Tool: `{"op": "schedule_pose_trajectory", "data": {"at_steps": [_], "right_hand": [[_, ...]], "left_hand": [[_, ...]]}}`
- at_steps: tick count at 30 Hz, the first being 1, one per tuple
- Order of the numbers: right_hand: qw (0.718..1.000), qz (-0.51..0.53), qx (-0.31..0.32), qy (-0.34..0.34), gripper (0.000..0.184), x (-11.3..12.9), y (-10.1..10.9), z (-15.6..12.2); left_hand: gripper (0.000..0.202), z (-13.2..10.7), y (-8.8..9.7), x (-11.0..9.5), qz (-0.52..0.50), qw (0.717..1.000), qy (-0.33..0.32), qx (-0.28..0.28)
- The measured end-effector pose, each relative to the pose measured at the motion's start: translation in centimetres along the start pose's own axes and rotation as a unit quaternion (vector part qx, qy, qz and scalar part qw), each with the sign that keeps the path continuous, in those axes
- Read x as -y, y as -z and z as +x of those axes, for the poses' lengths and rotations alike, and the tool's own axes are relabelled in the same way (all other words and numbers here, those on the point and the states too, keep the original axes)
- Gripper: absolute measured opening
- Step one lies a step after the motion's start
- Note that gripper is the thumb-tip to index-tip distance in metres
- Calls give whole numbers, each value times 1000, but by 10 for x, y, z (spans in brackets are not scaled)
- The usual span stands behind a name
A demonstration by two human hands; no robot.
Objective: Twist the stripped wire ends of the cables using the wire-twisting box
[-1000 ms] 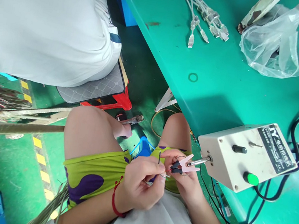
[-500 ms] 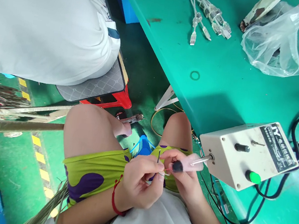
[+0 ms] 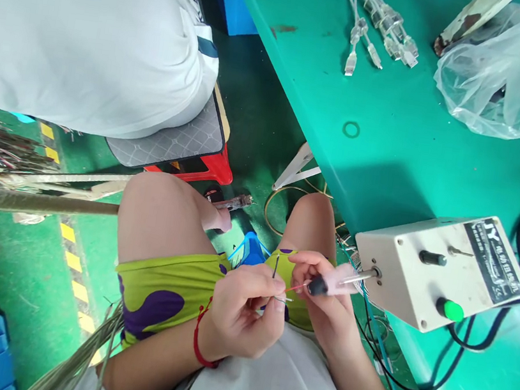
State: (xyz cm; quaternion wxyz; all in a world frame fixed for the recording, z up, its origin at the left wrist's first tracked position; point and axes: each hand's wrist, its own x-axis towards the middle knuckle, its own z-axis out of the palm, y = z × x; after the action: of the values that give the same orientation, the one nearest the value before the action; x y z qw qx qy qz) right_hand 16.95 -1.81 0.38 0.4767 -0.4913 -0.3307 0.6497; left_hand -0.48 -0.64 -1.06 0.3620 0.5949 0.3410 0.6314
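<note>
My left hand (image 3: 248, 313), with a red string bracelet on the wrist, is closed in a pinch on a cable end with thin wires fanning out. A black wire (image 3: 275, 267) points up from its fingertips, and a whitish wire (image 3: 288, 300) sticks out to the right. Between the two hands stretches a red wire (image 3: 295, 287). My right hand (image 3: 323, 294) is closed on the far end of it, a pale cover with a black tip on one digit. That digit lies by the hooked metal shaft (image 3: 359, 277) of a white box machine (image 3: 422, 282).
The machine stands at the edge of the green table (image 3: 313, 93). Clear-ended USB cables (image 3: 384, 32) and a plastic bag (image 3: 498, 86) lie farther back. To the left, a person in white (image 3: 94, 30) sits on a padded stool (image 3: 171, 137). A cable bundle (image 3: 83, 351) hangs at lower left.
My right hand has moved a little to the right, away from my left, and more of the red wire shows straight between them. The whole view has shifted slightly.
</note>
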Motion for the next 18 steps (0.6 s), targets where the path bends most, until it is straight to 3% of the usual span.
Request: {"op": "schedule_pose_trajectory", "data": {"at_steps": [4,9,18], "right_hand": [[997,50,-48,25,31,4,0,-3],[992,96,-82,32,34,13,-1,-8],[986,161,19,47,39,25,-13,-5]], "left_hand": [[21,-2,0,0,6,1000,4,6],[29,-2,-1,0,12,1000,-3,10],[32,4,-2,-2,25,999,-9,28]]}}
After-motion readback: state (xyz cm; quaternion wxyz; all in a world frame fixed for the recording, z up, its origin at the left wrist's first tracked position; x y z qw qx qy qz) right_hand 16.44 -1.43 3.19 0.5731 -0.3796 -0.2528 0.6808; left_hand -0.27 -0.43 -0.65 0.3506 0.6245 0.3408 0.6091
